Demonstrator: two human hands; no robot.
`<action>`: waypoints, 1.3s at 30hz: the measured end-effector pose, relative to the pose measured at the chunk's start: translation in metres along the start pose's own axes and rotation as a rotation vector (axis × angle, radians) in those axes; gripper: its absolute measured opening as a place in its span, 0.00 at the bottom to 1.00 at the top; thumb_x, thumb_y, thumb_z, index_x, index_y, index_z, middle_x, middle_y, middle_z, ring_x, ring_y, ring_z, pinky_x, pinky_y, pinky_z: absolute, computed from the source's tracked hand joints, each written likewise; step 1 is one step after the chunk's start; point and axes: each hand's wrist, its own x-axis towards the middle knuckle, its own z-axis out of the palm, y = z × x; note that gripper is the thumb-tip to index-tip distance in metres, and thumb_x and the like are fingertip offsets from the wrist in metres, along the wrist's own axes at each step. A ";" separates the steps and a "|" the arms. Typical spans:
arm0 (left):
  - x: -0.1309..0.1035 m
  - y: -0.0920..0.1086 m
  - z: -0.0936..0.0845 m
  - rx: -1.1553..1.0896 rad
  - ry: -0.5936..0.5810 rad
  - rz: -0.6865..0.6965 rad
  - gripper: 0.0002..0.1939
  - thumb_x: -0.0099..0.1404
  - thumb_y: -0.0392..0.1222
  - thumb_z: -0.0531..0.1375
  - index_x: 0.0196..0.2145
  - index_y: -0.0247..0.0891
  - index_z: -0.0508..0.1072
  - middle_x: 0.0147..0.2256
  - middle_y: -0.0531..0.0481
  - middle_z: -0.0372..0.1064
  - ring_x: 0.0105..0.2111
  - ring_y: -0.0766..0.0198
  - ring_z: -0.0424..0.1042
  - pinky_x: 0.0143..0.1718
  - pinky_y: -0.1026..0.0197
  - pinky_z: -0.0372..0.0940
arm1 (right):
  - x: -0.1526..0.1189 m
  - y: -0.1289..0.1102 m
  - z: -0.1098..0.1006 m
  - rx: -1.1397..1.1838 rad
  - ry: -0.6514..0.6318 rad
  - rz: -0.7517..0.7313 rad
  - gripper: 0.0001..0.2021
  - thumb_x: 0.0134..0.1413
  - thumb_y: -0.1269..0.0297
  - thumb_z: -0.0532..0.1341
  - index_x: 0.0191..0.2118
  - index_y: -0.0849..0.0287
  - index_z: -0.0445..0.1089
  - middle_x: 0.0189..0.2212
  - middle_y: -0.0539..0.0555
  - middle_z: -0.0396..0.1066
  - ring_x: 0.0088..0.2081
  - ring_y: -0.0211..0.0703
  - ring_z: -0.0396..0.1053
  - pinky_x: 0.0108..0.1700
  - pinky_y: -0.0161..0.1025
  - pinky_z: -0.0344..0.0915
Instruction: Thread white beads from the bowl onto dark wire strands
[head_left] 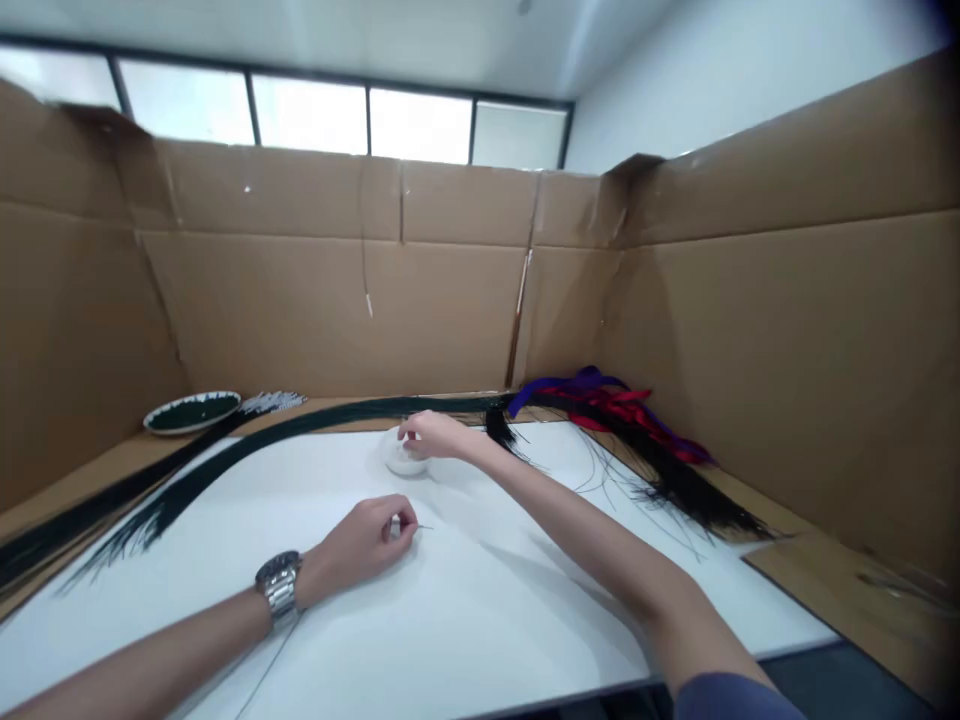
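In the head view, the left hand [375,535], at lower centre, pinched a thin, dark, wire-like strand [425,527] between thumb and fingers. The strand's short tip pointed right, its long axis nearly level across the frame; a similar thin line [270,665] ran from the wrist down-left to the bottom edge, whether the same piece could not be told. The right hand [435,435], just below the frame's middle, had curled fingers at a small, round, white bowl [405,466]; any grip was unclear. Beneath spread a smooth white board [360,660]. Brown cardboard walls [322,310] surrounded it, under black-framed windows [307,115] at upper left.
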 end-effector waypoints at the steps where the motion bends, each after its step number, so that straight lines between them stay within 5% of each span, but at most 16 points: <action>1: 0.001 0.000 0.000 0.010 -0.010 -0.010 0.07 0.66 0.39 0.54 0.34 0.40 0.72 0.29 0.55 0.69 0.26 0.67 0.64 0.31 0.64 0.58 | 0.010 -0.002 0.002 -0.013 -0.029 0.002 0.11 0.55 0.70 0.61 0.43 0.58 0.78 0.40 0.58 0.79 0.40 0.47 0.75 0.35 0.34 0.62; 7: 0.005 0.000 0.000 0.027 -0.013 -0.047 0.07 0.67 0.40 0.54 0.34 0.40 0.72 0.28 0.54 0.69 0.27 0.66 0.62 0.32 0.63 0.58 | 0.024 -0.005 0.014 -0.047 -0.041 -0.006 0.10 0.51 0.72 0.60 0.36 0.57 0.79 0.38 0.58 0.79 0.37 0.48 0.75 0.30 0.34 0.57; 15: 0.006 -0.004 0.002 0.017 0.002 -0.059 0.08 0.67 0.41 0.54 0.34 0.39 0.72 0.27 0.55 0.68 0.27 0.65 0.62 0.32 0.62 0.58 | -0.002 0.000 0.010 0.030 0.175 -0.027 0.09 0.51 0.71 0.57 0.29 0.60 0.75 0.33 0.57 0.77 0.34 0.44 0.71 0.31 0.35 0.54; 23: 0.006 -0.002 0.002 -0.022 0.029 -0.060 0.08 0.66 0.41 0.55 0.34 0.39 0.73 0.30 0.54 0.71 0.28 0.65 0.64 0.32 0.63 0.59 | -0.082 -0.007 0.039 0.338 0.380 -0.096 0.07 0.42 0.77 0.55 0.25 0.60 0.68 0.24 0.49 0.68 0.27 0.36 0.62 0.32 0.32 0.57; 29: 0.005 -0.001 0.000 -0.030 0.049 -0.064 0.08 0.66 0.42 0.55 0.34 0.39 0.74 0.30 0.53 0.72 0.27 0.65 0.65 0.31 0.63 0.59 | -0.113 -0.008 0.064 0.953 0.278 0.114 0.09 0.44 0.75 0.56 0.29 0.61 0.73 0.21 0.47 0.68 0.24 0.34 0.61 0.27 0.32 0.55; 33: 0.007 -0.005 0.001 -0.089 0.078 -0.054 0.09 0.67 0.42 0.55 0.34 0.38 0.73 0.30 0.52 0.73 0.28 0.65 0.66 0.32 0.63 0.60 | -0.104 -0.010 0.062 1.131 0.198 0.131 0.07 0.53 0.67 0.60 0.37 0.61 0.74 0.24 0.50 0.73 0.25 0.36 0.66 0.29 0.34 0.62; 39: 0.009 -0.010 0.002 -0.149 0.115 -0.060 0.09 0.67 0.43 0.56 0.34 0.37 0.73 0.31 0.52 0.73 0.27 0.66 0.66 0.30 0.64 0.59 | -0.108 -0.014 0.055 1.340 0.113 0.130 0.15 0.49 0.55 0.70 0.37 0.62 0.75 0.33 0.58 0.80 0.30 0.39 0.72 0.36 0.38 0.66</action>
